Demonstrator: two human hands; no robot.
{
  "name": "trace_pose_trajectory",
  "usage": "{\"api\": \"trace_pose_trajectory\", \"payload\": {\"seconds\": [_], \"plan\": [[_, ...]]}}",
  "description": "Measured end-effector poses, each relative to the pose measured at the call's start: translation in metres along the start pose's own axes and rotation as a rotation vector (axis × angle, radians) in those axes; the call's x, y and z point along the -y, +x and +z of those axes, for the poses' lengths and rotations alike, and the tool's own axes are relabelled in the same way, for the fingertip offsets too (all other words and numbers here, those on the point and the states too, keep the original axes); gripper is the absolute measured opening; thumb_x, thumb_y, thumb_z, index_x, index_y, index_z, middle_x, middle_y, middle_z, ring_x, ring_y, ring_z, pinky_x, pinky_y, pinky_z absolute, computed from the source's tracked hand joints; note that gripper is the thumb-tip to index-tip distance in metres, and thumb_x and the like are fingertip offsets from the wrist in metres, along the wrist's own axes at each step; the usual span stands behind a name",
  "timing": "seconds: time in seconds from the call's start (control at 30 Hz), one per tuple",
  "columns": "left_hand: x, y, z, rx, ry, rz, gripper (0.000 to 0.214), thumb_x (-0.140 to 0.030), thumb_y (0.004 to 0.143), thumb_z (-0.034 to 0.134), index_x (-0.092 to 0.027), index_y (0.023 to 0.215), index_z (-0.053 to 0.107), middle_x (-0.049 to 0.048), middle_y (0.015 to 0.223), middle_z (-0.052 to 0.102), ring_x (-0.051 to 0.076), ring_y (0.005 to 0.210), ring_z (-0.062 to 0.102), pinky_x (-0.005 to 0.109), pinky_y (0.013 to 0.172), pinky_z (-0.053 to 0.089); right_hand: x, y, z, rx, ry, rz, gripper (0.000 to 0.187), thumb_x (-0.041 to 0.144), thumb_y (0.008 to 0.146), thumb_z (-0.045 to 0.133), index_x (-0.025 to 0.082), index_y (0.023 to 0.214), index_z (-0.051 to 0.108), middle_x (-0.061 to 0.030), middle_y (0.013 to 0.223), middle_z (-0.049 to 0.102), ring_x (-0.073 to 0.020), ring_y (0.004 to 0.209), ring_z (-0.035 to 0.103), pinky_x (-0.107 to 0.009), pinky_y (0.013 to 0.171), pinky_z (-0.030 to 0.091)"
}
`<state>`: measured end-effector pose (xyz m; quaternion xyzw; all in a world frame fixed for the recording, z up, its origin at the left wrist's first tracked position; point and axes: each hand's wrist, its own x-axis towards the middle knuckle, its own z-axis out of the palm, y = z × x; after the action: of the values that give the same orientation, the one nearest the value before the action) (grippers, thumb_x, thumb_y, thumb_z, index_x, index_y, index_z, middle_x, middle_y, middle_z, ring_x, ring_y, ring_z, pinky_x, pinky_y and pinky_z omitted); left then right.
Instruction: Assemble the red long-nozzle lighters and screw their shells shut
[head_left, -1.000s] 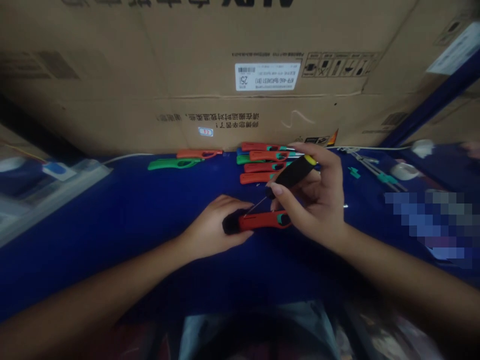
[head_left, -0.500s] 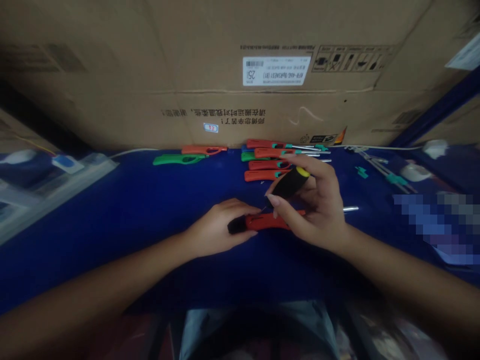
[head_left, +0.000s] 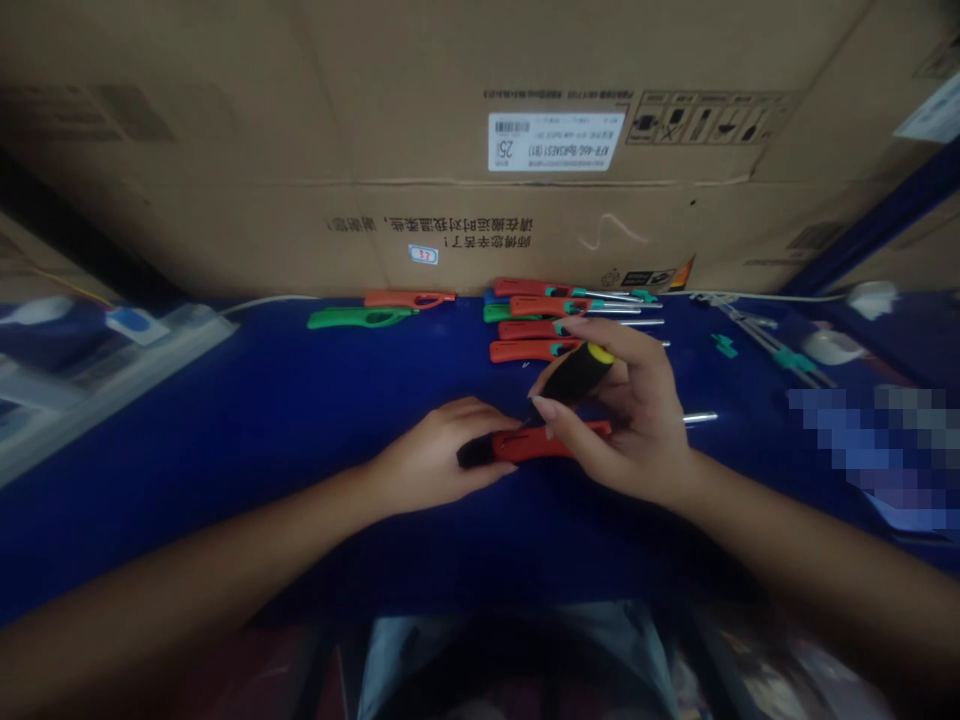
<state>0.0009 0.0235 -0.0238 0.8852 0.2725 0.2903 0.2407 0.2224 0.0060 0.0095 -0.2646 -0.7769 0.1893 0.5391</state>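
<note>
One red lighter (head_left: 529,442) is between the table's (head_left: 360,370) front and back edges, black end (head_left: 476,453) pinched by the left hand (head_left: 439,455), while the right hand (head_left: 641,420) grips a screwdriver (head_left: 576,376), seemingly for screwing, which next calls for steady alignment.

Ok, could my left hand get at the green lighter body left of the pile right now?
Probably yes: nothing visible lies between your left hand and the green lighter body. But that hand grips the red lighter, so it would likely have to let go first.
</note>
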Motion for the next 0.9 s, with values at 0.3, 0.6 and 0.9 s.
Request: {"api": "trace_pose_trajectory", "payload": {"seconds": [0.3, 0.6, 0.9], "plan": [[-0.0001, 0.0002, -0.0004, 0.011, 0.001, -0.001, 0.033, -0.028, 0.087, 0.073, -0.020, 0.118, 0.067, 0.0076, 0.110, 0.072, 0.022, 0.105, 0.067, 0.038, 0.096, 0.054, 0.0002, -0.0009, 0.0006, 0.011, 0.029, 0.010, 0.073, 0.007, 0.083, 0.070, 0.034, 0.145, 0.041, -0.0087, 0.137, 0.055, -0.0172, 0.085, 0.069, -0.034, 0.069, 0.063], [-0.0010, 0.0006, -0.0004, 0.006, -0.005, -0.008, 0.031, -0.027, 0.086, 0.073, -0.020, 0.116, 0.068, 0.0061, 0.106, 0.072, 0.021, 0.101, 0.067, 0.037, 0.093, 0.055, -0.0004, -0.0017, 0.0012, 0.010, 0.008, -0.003, 0.068, 0.012, 0.085, 0.070, 0.035, 0.143, 0.042, -0.0098, 0.137, 0.056, -0.0188, 0.086, 0.070, -0.033, 0.068, 0.064], [-0.0023, 0.0009, -0.0005, 0.001, -0.017, -0.016, 0.030, -0.025, 0.086, 0.073, -0.022, 0.116, 0.068, 0.0045, 0.105, 0.073, 0.020, 0.100, 0.067, 0.037, 0.093, 0.055, -0.0016, -0.0036, 0.0013, 0.040, 0.040, -0.009, 0.072, 0.009, 0.084, 0.069, 0.034, 0.145, 0.041, -0.0101, 0.139, 0.056, -0.0184, 0.089, 0.070, -0.033, 0.068, 0.063]]}}
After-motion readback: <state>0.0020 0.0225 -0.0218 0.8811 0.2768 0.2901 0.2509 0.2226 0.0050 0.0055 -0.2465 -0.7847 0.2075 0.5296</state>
